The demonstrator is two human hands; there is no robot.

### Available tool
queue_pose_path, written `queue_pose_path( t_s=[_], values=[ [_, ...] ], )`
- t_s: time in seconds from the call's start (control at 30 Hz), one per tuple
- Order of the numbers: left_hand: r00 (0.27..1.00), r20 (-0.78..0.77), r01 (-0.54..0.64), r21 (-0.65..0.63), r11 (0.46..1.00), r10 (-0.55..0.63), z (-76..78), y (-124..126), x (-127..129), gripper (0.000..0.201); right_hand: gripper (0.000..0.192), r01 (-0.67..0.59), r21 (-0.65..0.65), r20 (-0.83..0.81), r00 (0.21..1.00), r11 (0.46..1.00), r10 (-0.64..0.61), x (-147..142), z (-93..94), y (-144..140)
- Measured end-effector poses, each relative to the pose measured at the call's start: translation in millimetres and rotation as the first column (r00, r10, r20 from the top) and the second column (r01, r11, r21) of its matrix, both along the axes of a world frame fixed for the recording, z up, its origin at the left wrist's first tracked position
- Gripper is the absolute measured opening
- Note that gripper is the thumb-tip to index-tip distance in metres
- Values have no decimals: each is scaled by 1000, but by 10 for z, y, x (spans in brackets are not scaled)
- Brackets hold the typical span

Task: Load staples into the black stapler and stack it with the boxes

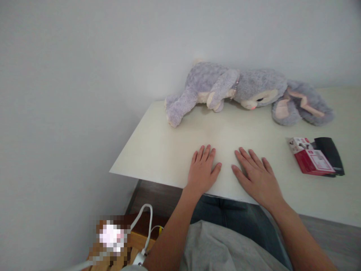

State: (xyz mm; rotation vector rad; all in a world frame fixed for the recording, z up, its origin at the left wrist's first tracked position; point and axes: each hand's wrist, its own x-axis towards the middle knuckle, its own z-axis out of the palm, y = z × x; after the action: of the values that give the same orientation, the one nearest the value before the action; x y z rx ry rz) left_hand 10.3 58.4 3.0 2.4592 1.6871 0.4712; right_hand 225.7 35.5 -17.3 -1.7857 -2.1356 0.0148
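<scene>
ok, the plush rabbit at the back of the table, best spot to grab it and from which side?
Probably the torso of the plush rabbit, from above and the front. It lies on its side along the wall, so the back is blocked; the near side is open. The middle is thick and soft, while the ears and legs are floppy. Both hands, left hand and right hand, lie flat on the table, holding nothing.
</scene>
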Motion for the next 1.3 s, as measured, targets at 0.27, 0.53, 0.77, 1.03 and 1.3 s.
queue_pose_path(
  t_s=[0.27,0.53,0.77,1.03,1.3],
  values=[
    [1000,13,9,-1,1000,-9,2,15,-1,57,59,8,-34,-18,1000,999,-8,-34,57,6],
    [999,5,32,36,999,-32,-127,114,-33,58,57,19,-110,-38,999,994,-24,-89,209,20],
    [999,-34,23,47,999,-21,-155,113,-46,60,57,12,-117,-61,998,993,-19,-83,207,27],
    [989,151,13,-37,999,-8,-200,150,-89,56,57,-4,-104,-155,988,995,-13,-74,143,51],
    [427,867,416,-441,795,257,20,-120,892,56,53,269,200,-537,834,942,-124,495,443,-61]
  ],
)
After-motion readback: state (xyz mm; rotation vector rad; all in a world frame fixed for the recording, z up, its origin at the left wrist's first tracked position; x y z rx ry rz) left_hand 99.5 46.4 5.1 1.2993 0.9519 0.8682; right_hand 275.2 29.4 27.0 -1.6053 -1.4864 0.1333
